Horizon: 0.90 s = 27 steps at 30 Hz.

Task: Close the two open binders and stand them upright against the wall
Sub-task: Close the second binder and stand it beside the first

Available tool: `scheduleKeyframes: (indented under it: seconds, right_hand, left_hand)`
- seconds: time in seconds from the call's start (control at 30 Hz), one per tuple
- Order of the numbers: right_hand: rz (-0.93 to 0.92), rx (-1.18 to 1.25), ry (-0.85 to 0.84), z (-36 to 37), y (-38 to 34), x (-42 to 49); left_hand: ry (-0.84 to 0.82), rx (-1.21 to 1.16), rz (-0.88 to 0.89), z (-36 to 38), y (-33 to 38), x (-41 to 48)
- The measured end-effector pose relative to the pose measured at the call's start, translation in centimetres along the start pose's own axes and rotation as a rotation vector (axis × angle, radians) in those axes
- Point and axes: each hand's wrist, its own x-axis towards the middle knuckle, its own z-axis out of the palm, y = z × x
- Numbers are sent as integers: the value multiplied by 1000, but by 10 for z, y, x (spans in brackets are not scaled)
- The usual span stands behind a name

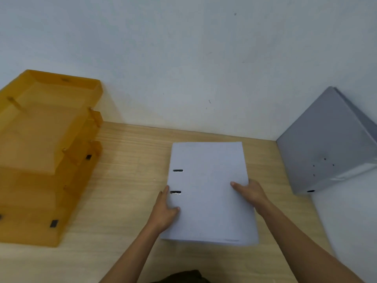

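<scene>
While the closed white cardboard binder [210, 193] is lying flat mid-desk, I am seeing the left hand [166, 211] and right hand [250, 193] gripping its side edges; a grey binder [326, 144] is leaning far right.

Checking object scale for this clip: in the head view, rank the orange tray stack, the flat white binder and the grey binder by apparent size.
1. Orange tray stack, largest.
2. Flat white binder and grey binder look alike; the grey one leans at the frame edge, partly cut off, so I won't rank them.
</scene>
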Motion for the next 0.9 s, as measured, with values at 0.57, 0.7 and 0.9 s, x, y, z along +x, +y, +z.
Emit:
scheduleKeyframes:
  seconds: [0.57,0.7,0.9]
  right_hand:
    - [-247,-634,-442,91,4,0]
    - [-221,-604,-457,86,35,-1]
    - [-191,-511,-455,83,39,1]
  left_hand:
    - [39,77,-20,28,3,-6]
    - [-9,92,-57,25,-3,-1]
    - [-55,-90,-162,21,-7,15]
